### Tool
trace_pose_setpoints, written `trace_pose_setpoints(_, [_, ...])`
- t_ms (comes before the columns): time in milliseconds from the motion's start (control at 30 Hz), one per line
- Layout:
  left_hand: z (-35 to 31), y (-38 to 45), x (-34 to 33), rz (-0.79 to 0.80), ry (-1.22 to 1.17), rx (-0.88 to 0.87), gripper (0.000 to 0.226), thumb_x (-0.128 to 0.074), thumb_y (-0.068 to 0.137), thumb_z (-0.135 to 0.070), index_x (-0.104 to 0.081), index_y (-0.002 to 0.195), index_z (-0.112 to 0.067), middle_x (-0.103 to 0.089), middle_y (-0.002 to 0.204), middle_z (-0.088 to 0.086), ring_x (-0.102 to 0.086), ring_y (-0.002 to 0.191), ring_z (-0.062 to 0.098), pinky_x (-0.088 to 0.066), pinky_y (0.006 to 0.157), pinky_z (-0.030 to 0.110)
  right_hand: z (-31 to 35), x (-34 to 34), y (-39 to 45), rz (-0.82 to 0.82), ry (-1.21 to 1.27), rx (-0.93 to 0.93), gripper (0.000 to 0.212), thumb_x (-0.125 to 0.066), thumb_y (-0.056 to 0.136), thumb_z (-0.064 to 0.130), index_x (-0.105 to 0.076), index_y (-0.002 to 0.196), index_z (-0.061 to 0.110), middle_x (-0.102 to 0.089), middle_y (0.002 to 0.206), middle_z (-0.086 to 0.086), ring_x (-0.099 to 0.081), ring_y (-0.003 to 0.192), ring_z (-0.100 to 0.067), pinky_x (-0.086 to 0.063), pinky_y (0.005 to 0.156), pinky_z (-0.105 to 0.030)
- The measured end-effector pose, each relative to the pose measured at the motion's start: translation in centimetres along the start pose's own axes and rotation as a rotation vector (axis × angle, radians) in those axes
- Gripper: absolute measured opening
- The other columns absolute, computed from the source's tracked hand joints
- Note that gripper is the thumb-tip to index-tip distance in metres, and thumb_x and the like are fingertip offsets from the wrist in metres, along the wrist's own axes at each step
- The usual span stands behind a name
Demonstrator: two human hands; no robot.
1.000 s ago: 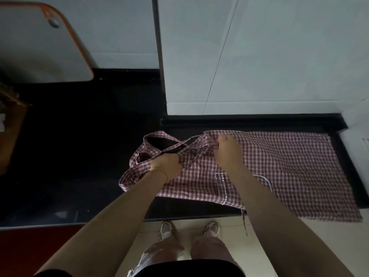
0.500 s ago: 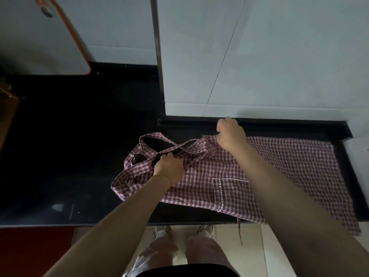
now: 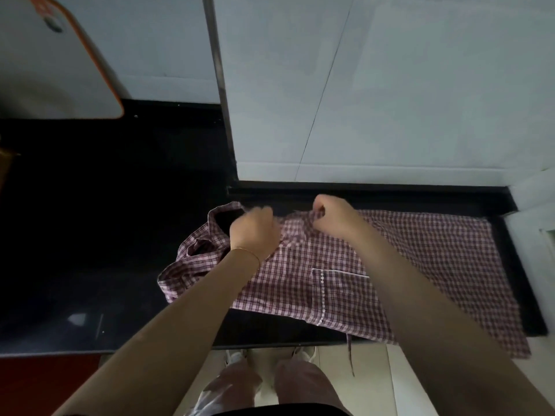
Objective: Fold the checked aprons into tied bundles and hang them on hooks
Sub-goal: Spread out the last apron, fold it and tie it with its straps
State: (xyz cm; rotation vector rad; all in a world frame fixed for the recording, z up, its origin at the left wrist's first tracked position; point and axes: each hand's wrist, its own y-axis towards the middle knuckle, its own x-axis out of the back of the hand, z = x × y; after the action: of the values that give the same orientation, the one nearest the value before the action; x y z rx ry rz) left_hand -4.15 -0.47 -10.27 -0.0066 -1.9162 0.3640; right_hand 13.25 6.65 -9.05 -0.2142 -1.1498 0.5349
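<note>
Head view is showing one checked apron [image 3: 375, 274] lying spread on the dark bench [image 3: 105, 235], one edge hanging off the front. The left hand [image 3: 255, 234] is curling on the bunched top part, and the right hand [image 3: 333, 219] is pinching the far edge — both are holding cloth. I think the folding is only starting. Next, the far edge needs pulling over toward the front. I am counting one apron, two hands, no hooks in sight.
</note>
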Motion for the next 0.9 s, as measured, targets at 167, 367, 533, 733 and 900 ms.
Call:
trace_pose_setpoints(167, [-1.7, 3.9, -0.4, -0.040, -0.142, -0.130, 0.030, -0.043, 0.098, -0.016, -0.065, 0.119, -0.015, -0.065, 0.113, 0.004, -0.058, 0.104, 0.024, -0.047, 0.092, 0.038, -0.4, -0.2, -2.0, 0.424, -0.068, -0.019, 0.035, -0.065, 0.087, 0.005, -0.059, 0.116, 0.022, -0.059, 0.110, 0.002, -0.061, 0.091, -0.017, -0.054, 0.077, -0.032])
trace_pose_setpoints(367, [-3.3, 6.0, -3.3, 0.400, -0.063, -0.016, 0.054, -0.058, 0.093, -0.056, -0.056, 0.132, -0.019, -0.064, 0.115, 0.002, -0.060, 0.107, 0.020, -0.044, 0.099, 0.039, -0.9, -0.9, -2.0, 0.519, -0.145, -0.018, 0.040, -0.056, 0.095, 0.011, -0.062, 0.133, 0.020, -0.066, 0.126, 0.001, -0.065, 0.105, -0.019, -0.052, 0.099, -0.035])
trace_pose_setpoints(533, [-3.1, 7.4, -3.4, 0.530, -0.117, 0.134, 0.057, -0.065, 0.085, -0.061, -0.069, 0.098, -0.005, -0.065, 0.088, 0.011, -0.066, 0.089, 0.022, -0.049, 0.073, 0.030, -1.6, 0.1, -1.0, 0.528, -0.084, -0.057, 0.022, -0.055, 0.097, 0.014, -0.072, 0.112, 0.017, -0.072, 0.093, -0.003, -0.066, 0.075, -0.012, -0.057, 0.071, -0.026])
trace_pose_setpoints(733, [-4.7, 6.5, -3.3, 0.468, -0.099, 0.170, 0.041, -0.065, 0.088, -0.053, -0.066, 0.083, -0.013, -0.062, 0.076, 0.000, -0.059, 0.070, 0.014, -0.042, 0.057, 0.024, -4.1, 0.6, 2.3, -0.212, 0.006, -0.112, 0.024, -0.050, 0.098, 0.007, -0.067, 0.114, 0.013, -0.065, 0.115, -0.006, -0.061, 0.101, -0.023, -0.053, 0.088, -0.036])
trace_pose_setpoints(900, [-4.0, 5.1, -4.4, 0.213, -0.544, 0.152, 0.005, -0.066, 0.090, -0.016, -0.068, 0.093, -0.019, -0.065, 0.092, -0.004, -0.059, 0.087, 0.014, -0.046, 0.071, 0.021, -5.0, -1.3, 3.7, 0.113, -0.256, -0.118, 0.044, -0.063, 0.093, 0.021, -0.050, 0.136, 0.017, -0.054, 0.132, -0.011, -0.046, 0.126, -0.032, -0.037, 0.106, -0.051])
